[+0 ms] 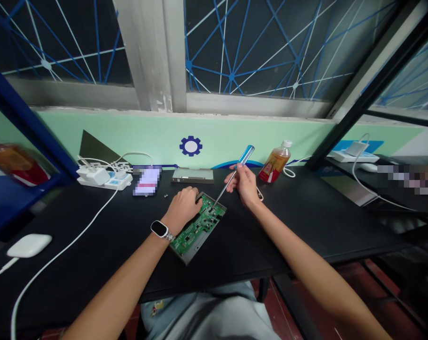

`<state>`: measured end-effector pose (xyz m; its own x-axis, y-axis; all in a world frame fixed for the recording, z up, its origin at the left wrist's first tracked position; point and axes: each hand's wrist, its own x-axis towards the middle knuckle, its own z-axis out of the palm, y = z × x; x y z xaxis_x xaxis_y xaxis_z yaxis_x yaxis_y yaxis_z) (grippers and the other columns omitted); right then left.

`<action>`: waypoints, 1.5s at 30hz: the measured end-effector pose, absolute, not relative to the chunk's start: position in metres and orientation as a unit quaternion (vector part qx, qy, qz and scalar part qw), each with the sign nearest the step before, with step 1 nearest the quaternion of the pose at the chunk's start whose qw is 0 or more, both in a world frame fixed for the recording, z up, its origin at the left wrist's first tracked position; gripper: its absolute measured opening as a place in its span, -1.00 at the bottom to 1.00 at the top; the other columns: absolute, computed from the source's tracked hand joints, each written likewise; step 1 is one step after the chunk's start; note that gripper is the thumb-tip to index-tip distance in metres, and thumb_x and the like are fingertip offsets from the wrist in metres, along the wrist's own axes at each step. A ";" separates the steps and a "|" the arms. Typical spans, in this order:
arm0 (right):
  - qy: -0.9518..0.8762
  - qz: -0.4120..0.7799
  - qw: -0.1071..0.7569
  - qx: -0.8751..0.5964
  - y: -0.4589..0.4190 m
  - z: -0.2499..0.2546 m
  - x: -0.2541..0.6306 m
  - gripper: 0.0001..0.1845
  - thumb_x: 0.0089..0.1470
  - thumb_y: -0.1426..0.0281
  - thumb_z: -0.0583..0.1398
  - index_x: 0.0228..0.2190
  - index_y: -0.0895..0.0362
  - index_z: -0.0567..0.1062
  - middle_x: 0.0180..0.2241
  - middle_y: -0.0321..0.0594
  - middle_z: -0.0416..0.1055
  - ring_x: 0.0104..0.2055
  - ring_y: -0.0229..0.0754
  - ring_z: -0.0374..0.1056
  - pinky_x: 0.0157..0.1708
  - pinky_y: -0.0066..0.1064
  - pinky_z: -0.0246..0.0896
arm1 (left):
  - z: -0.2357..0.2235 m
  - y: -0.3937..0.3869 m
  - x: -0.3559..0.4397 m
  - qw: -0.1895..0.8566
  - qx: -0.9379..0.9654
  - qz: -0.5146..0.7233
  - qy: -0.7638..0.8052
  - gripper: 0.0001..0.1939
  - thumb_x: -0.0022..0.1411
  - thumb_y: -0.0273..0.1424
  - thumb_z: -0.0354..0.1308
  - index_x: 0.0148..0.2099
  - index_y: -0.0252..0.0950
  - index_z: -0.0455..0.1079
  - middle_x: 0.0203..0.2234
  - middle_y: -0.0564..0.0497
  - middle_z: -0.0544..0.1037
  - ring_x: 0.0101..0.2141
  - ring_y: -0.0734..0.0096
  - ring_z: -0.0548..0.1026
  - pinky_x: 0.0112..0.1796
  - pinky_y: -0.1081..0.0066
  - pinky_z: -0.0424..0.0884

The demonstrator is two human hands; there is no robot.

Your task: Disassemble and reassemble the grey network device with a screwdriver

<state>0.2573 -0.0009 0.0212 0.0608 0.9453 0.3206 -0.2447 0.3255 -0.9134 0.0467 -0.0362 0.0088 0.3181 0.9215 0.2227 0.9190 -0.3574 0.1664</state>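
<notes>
A green circuit board [199,227] in a grey metal tray [196,250] lies at a slant on the black table. My left hand [184,207], with a wristband above it, is closed over the far left edge of the board; its fingertips are partly hidden. In my right hand [246,183] is a screwdriver [224,190] with a shiny blue handle and a long silver shaft. The screwdriver tilts down to the left, and its tip meets the far part of the board. Small screws [166,195] lie left of the board.
A flat metal cover [192,176] lies behind the board. To its left are a phone [146,180] and a power strip [122,181] with plugs and white cables. A drink bottle [275,161] stands behind my right hand. A white case [29,245] sits far left.
</notes>
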 end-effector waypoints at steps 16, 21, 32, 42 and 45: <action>-0.509 0.465 0.638 -0.344 -0.001 0.019 0.257 -0.54 0.14 -0.05 0.18 -0.25 0.11 0.36 -0.56 -0.28 0.51 -0.69 -0.28 0.38 -0.74 -0.53 0.23 | 0.016 -0.025 0.021 0.068 0.724 0.151 0.670 -0.71 0.20 -0.17 0.19 -0.25 -0.33 0.49 -0.35 -0.23 0.60 -0.23 -0.02 0.59 -0.28 0.26 0.42; -0.510 0.469 0.635 -0.342 0.000 0.019 0.257 -0.55 0.14 -0.04 0.18 -0.26 0.10 0.36 -0.56 -0.28 0.52 -0.69 -0.28 0.38 -0.74 -0.53 0.24 | 0.009 -0.022 0.015 0.068 0.728 0.161 0.663 -0.74 0.18 -0.16 0.20 -0.27 -0.24 0.52 -0.37 -0.17 0.61 -0.26 0.03 0.59 -0.32 0.28 0.40; -0.505 0.474 0.630 -0.351 -0.001 0.020 0.255 -0.51 0.09 -0.08 0.21 -0.28 0.10 0.36 -0.57 -0.28 0.51 -0.70 -0.29 0.37 -0.75 -0.54 0.23 | 0.002 -0.021 0.023 0.042 0.718 0.162 0.675 -0.74 0.19 -0.18 0.18 -0.28 -0.27 0.52 -0.39 -0.19 0.62 -0.27 0.03 0.59 -0.30 0.30 0.42; -0.497 0.472 0.642 -0.343 0.001 0.019 0.257 -0.52 0.11 -0.06 0.20 -0.27 0.11 0.36 -0.55 -0.27 0.52 -0.67 -0.28 0.39 -0.72 -0.51 0.30 | 0.020 -0.020 0.000 -0.003 0.719 0.168 0.675 -0.61 0.31 -0.07 0.01 -0.15 -0.24 0.50 -0.34 -0.20 0.61 -0.28 -0.04 0.58 -0.32 0.21 0.39; -0.485 0.472 0.652 -0.342 0.002 0.018 0.258 -0.53 0.12 -0.06 0.20 -0.26 0.11 0.36 -0.55 -0.27 0.52 -0.67 -0.28 0.38 -0.71 -0.50 0.32 | 0.026 -0.012 -0.025 -0.039 0.750 0.194 0.631 -0.76 0.32 -0.27 0.02 -0.15 -0.21 0.49 -0.22 -0.16 0.61 -0.15 0.06 0.54 -0.25 0.28 0.37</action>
<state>0.2579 0.0024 0.0181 0.0846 0.9472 0.3094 -0.2827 0.3206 -0.9041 -0.0251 -0.0120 0.0262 0.1287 0.9316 0.3399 0.9617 -0.2010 0.1866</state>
